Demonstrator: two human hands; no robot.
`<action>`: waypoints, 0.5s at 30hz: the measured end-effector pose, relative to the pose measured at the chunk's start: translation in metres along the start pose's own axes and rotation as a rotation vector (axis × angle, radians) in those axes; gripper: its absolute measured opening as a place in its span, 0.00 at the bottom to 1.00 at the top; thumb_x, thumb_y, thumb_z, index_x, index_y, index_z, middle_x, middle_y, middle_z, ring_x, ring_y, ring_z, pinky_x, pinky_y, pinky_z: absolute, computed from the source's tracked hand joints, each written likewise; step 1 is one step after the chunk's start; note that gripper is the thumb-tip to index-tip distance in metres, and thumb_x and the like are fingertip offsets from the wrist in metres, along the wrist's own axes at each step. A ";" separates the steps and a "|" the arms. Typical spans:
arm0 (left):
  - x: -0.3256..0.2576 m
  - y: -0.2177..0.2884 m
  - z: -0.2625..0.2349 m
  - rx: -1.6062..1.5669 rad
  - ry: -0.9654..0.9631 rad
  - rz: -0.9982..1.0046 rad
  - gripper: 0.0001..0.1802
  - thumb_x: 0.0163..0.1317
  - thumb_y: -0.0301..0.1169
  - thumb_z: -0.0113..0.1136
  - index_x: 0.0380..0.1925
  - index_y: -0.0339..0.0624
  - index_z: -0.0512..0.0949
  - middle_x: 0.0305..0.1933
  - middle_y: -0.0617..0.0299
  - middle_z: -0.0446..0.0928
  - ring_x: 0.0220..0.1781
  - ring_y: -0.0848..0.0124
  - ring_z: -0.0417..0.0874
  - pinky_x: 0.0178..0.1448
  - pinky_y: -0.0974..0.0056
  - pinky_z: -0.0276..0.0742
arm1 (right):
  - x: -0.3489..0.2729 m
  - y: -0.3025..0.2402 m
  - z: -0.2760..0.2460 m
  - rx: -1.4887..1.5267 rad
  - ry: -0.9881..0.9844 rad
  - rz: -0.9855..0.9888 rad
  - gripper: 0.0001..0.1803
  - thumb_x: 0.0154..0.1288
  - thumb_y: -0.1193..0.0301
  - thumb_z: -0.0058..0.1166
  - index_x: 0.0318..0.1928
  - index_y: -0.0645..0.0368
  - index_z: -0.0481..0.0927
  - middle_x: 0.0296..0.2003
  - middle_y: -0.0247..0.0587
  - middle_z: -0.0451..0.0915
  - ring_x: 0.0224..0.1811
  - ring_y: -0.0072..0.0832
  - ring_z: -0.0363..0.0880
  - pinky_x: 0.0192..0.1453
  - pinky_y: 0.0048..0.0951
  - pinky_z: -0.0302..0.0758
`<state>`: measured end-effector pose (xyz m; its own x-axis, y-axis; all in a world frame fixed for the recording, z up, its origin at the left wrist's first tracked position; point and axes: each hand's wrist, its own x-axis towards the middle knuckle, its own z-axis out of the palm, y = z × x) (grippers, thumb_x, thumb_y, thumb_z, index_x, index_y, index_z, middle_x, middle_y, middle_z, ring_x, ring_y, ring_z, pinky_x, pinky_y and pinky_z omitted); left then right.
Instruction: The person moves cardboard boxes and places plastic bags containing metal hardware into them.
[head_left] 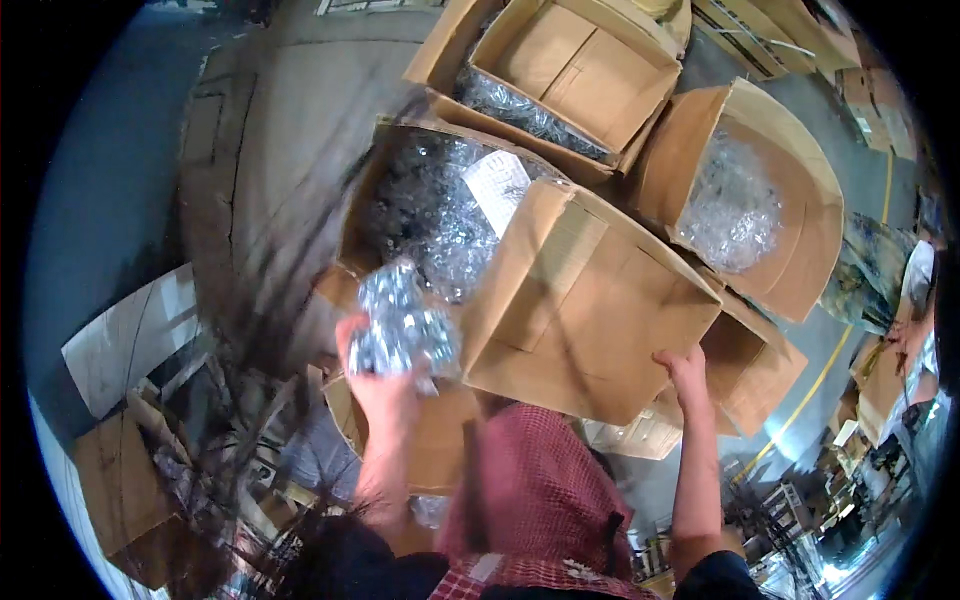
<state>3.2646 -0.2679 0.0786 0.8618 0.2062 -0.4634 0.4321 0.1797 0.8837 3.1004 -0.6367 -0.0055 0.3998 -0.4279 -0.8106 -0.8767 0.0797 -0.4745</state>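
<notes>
My left hand [378, 388] is closed around a bundle of shiny, clear plastic pieces [405, 318], whose exact kind I cannot make out. Just beyond it stands a cardboard box full of similar glinting pieces [430, 215], with a white printed sheet [497, 190] lying on top. My right hand [684, 374] grips the near right edge of a tilted, open cardboard box [620, 310]. The inside walls of this box show, bare brown cardboard. It leans against the filled box, between my two hands.
Another carton [590, 75] sits nested in a box of clear pieces at the far side. To the right, an open box [800, 170] holds a heap of clear plastic [735, 200]. A white panel [135, 335] and a brown box [125, 480] are at the left.
</notes>
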 end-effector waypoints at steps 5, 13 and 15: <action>-0.038 0.043 0.042 0.762 -0.636 0.364 0.32 0.39 0.31 0.74 0.49 0.50 0.73 0.57 0.46 0.67 0.59 0.49 0.70 0.62 0.49 0.67 | -0.027 -0.043 0.025 -0.043 0.010 -0.112 0.20 0.45 0.77 0.55 0.44 0.62 0.75 0.31 0.34 0.77 0.26 0.22 0.72 0.28 0.24 0.68; 0.117 -0.060 0.028 1.156 -0.305 0.507 0.31 0.45 0.29 0.70 0.53 0.46 0.73 0.59 0.50 0.66 0.61 0.53 0.67 0.62 0.48 0.67 | -0.006 0.005 -0.031 -0.071 0.125 -0.086 0.27 0.44 0.76 0.53 0.51 0.65 0.75 0.41 0.40 0.81 0.40 0.28 0.79 0.44 0.29 0.76; 0.151 -0.146 0.003 1.479 -0.434 -0.023 0.55 0.38 0.50 0.75 0.68 0.55 0.57 0.74 0.42 0.44 0.74 0.39 0.44 0.71 0.37 0.51 | 0.000 0.022 -0.023 -0.042 0.180 -0.147 0.23 0.43 0.79 0.51 0.47 0.62 0.74 0.30 0.36 0.77 0.23 0.23 0.71 0.25 0.23 0.66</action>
<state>3.3323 -0.2660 -0.1202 0.7469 -0.1168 -0.6546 0.0881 -0.9584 0.2715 3.0754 -0.6560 -0.0080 0.4730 -0.5858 -0.6581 -0.8247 -0.0315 -0.5647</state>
